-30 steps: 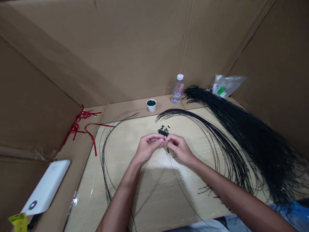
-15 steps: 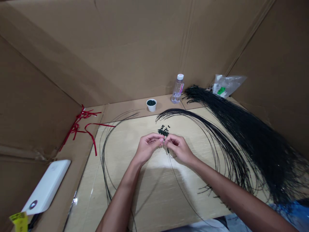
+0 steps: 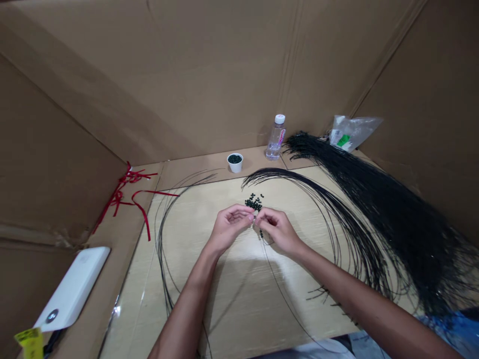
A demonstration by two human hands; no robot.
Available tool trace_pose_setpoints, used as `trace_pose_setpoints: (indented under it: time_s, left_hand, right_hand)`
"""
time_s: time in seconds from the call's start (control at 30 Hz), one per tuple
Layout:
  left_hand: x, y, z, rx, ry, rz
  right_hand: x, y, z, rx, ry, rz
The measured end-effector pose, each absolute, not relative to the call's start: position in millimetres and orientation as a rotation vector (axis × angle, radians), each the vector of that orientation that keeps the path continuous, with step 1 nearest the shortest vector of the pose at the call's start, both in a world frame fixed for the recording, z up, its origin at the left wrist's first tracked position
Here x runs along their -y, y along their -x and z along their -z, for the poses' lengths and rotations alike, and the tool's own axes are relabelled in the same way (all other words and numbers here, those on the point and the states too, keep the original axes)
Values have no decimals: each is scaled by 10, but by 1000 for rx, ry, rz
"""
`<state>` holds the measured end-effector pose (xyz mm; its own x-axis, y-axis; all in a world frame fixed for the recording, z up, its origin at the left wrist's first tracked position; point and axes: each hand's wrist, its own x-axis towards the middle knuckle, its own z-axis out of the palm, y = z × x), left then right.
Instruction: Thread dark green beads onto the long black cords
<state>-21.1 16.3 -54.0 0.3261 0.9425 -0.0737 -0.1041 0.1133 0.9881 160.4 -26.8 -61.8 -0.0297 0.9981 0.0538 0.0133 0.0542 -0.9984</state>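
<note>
Your left hand (image 3: pixel 229 234) was curled into a pinch, its hold too small to tell, just below the heap of black beads (image 3: pixel 253 202). Your right hand (image 3: pixel 277 232) pinched a thin black cord (image 3: pixel 276 284), with many more cords left in a thick bundle (image 3: pixel 389 219) to the right.

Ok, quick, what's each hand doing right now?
Left hand: pinching, but what it holds is too small to tell.
Right hand: pinching a thin black strand with dark beads.
</note>
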Motion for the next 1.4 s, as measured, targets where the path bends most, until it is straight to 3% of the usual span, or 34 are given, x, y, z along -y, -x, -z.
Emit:
trace_pose_setpoints:
  time_s: [1.4]
  left_hand:
    - [-176,238,523,-873,-1186,-948]
  right_hand:
    - [269,-1586,668,1233,1142,-1203]
